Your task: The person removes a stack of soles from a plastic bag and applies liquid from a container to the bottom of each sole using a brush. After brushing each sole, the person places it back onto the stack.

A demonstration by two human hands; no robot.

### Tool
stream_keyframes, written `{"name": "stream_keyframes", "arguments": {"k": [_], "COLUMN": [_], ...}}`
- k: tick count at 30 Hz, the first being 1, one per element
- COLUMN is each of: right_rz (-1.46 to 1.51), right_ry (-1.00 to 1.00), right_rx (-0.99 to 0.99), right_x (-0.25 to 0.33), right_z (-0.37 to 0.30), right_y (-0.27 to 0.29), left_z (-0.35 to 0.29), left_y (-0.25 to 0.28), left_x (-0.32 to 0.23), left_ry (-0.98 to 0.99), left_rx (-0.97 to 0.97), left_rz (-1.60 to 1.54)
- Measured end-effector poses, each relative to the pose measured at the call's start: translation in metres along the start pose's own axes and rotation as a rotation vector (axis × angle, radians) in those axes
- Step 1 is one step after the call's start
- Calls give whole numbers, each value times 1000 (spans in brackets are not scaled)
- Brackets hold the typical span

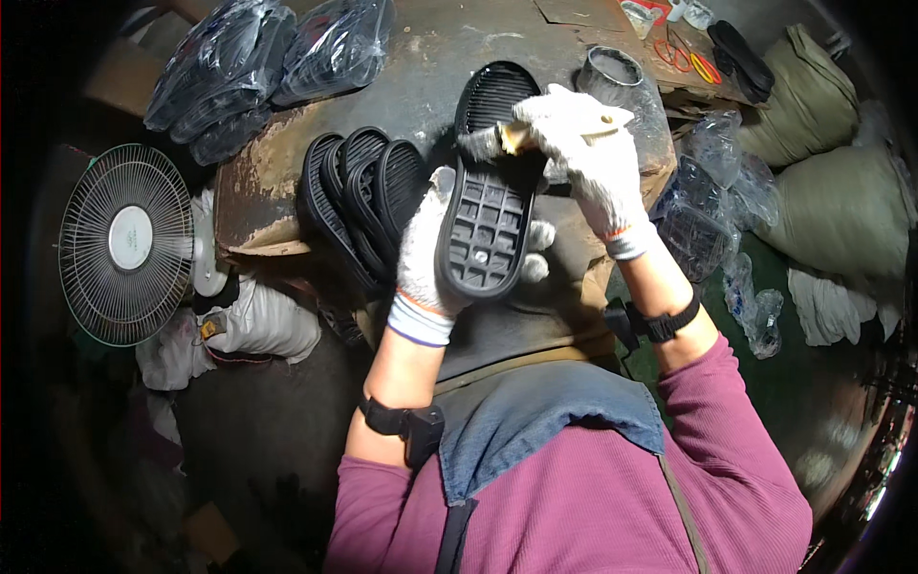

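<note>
A black rubber shoe sole is in my gloved left hand, its gridded underside turned up. The thumb lies along the left edge, and fingertips show past the right edge. My gloved right hand is closed around a brush with a pale yellow handle. Its dark bristles lie across the middle of the sole and seem to touch it. Left of the held sole, several more black soles lean together on the worn table. A round tin with greyish contents stands just beyond my right hand.
Plastic-wrapped bundles of black soles sit at the table's far left. Scissors and a dark sole lie at the far right. A fan stands left, and full sacks stand right, near wrapped packets.
</note>
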State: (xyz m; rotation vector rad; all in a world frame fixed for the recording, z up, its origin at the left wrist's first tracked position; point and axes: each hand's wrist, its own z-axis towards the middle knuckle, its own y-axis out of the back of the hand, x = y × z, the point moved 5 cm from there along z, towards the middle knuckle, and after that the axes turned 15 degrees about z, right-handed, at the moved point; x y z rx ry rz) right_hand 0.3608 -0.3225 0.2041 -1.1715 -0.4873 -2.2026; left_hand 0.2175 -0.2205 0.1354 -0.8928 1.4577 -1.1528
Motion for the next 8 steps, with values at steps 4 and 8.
{"name": "stream_keyframes", "arguments": {"k": [4, 8], "right_rz": [418, 411], "right_ry": [-283, -313], "right_rx": [-12, 126], "right_x": [12, 22], "right_z": [-35, -59], "right_y": [-16, -20], "left_z": [11, 17], "left_y": [5, 28], "left_x": [-3, -31], "left_ry": [-140, -57], "left_rx": [168, 288], "left_rz": [115, -81]}}
